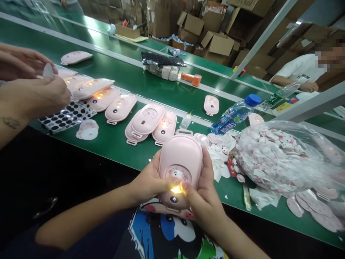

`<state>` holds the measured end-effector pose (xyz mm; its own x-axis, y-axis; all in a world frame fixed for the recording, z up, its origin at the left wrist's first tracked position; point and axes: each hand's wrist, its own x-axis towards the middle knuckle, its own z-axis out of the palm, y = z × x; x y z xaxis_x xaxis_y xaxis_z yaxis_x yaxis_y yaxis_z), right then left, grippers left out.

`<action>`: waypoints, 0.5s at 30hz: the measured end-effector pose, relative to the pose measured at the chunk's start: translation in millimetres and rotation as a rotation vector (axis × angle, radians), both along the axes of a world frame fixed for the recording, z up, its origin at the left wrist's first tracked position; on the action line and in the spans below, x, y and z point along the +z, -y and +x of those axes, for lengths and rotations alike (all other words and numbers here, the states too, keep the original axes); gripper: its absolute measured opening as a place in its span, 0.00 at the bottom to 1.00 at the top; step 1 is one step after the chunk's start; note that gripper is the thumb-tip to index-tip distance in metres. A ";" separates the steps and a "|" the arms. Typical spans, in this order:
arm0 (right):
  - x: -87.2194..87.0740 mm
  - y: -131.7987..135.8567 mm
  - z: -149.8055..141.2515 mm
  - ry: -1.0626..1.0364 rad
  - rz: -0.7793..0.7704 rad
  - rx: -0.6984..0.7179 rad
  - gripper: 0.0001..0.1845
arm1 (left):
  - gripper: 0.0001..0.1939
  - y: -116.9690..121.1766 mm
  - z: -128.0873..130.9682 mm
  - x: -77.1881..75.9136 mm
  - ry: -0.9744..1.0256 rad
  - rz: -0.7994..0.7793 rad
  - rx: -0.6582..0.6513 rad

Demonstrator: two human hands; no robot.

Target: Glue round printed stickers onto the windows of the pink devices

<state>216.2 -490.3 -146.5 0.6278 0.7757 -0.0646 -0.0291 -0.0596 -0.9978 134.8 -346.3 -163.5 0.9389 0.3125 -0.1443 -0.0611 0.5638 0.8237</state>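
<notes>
Green tabletop [113, 72] strewn with pink cases [148, 117], cardboard boxes [215, 46] piled behind.
Left grip [149, 180] and right grip [206, 194] both clamp one lit pink case [180, 151] by the near edge, left of a stuffed clear bag [272, 162].

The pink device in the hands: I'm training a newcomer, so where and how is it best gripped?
Likely the pink device is best gripped by its long, rounded sides, from left and right, as the left hand and right hand do; the top loop offers less to hold.
</notes>
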 end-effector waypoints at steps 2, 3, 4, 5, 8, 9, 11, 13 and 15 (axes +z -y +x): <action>0.7 -2.5 0.3 -0.011 0.020 0.047 0.45 | 0.32 0.7 1.9 2.0 0.036 -0.014 0.046; 0.4 -3.6 0.9 0.001 0.039 0.067 0.46 | 0.31 -0.2 3.3 3.0 0.058 -0.022 0.072; -0.6 -4.4 2.1 0.034 0.064 0.076 0.46 | 0.30 -2.4 4.8 4.0 0.076 -0.031 0.105; -2.4 -4.8 4.1 0.084 0.089 0.074 0.46 | 0.28 -5.8 6.2 4.9 0.086 -0.041 0.140; -13.1 -2.1 14.7 0.241 0.106 0.035 0.42 | 0.28 -24.2 7.4 8.0 0.069 -0.051 0.238; -18.4 0.0 19.4 0.271 0.089 0.018 0.40 | 0.29 -32.1 6.3 9.5 0.053 -0.038 0.266; -31.5 5.8 28.6 0.309 0.046 -0.030 0.36 | 0.31 -48.6 2.4 13.7 0.030 0.007 0.305; -48.0 13.0 35.7 0.364 -0.014 -0.105 0.32 | 0.32 -63.7 -1.8 19.8 0.051 0.054 0.317; -67.5 22.0 40.0 0.477 -0.087 -0.179 0.30 | 0.31 -76.7 -2.2 27.1 0.086 0.092 0.293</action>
